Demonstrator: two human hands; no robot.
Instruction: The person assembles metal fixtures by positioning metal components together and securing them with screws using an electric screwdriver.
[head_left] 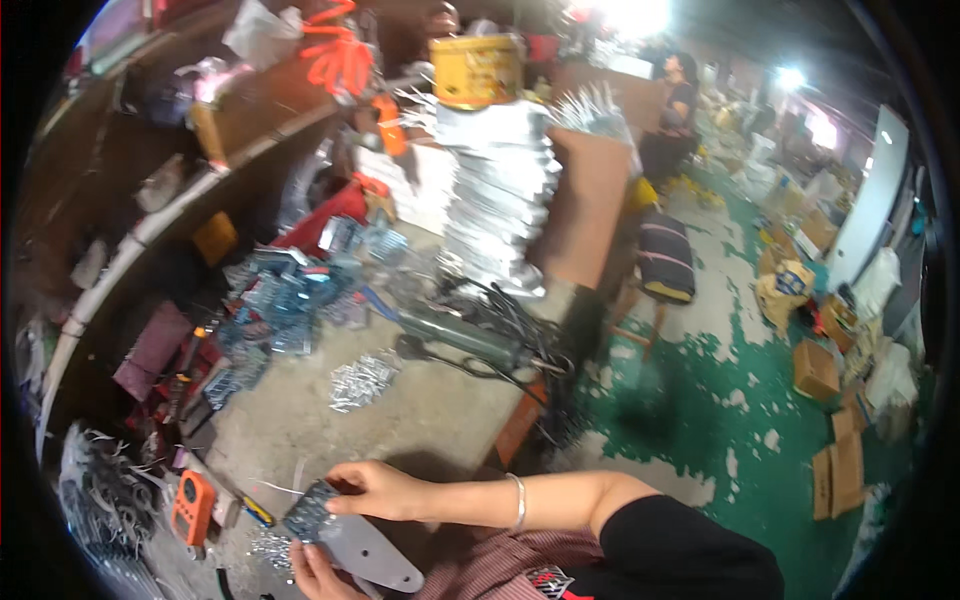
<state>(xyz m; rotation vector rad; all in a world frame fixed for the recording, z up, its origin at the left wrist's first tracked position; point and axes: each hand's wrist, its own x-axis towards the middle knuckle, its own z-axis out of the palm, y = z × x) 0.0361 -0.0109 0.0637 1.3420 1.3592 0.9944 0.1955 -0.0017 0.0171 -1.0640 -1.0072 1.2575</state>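
Note:
At the bench's near edge, my right hand point(385, 490) pinches the corner of a small dark blue-grey flat piece point(310, 512), thumb on top. My left hand point(320, 576) is closed at the piece's lower edge, close to the grey metal plate point(372, 550). This plate has a rounded end with holes and extends from under the dark piece toward my body. Whether the two parts are joined cannot be seen. A thin pale wire point(275, 487) sticks out beside the dark piece. Small shiny metal parts point(268, 548) lie left of my hands.
A pile of metal pins point(362, 382) lies mid-bench, with a green cylindrical power tool point(455, 335) and cables behind it. Bluish packaged pieces point(290, 300) heap at the left. An orange device point(191, 508) stands nearby. Stacked silvery sheets point(495, 200) carry a yellow tub point(478, 72). A person point(672, 120) is farther back.

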